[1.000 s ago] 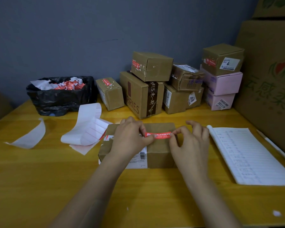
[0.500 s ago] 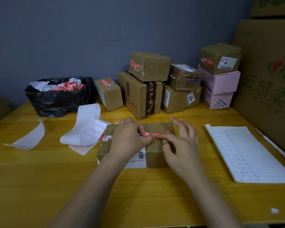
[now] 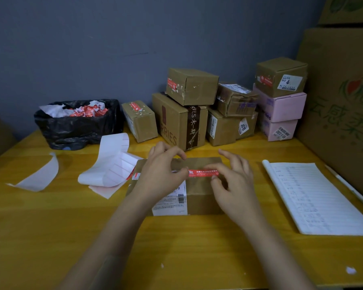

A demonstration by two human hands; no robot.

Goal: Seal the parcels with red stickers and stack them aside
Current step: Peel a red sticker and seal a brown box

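A black bin bag [image 3: 78, 126] stuffed with white and red paper scraps is set at the back left corner of the yellow counter [image 3: 50, 237]. An open lined notebook [image 3: 319, 197] is laid near the right edge, with a white pen [image 3: 350, 187] between it and a large printed carton [image 3: 342, 114]. A curled white paper strip [image 3: 40, 176] is seen near the left edge.

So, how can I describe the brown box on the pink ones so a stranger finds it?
Look beside the big printed carton on the right. Two pink boxes are stacked there, the brown box on top. Only it has a white label with a large 4.
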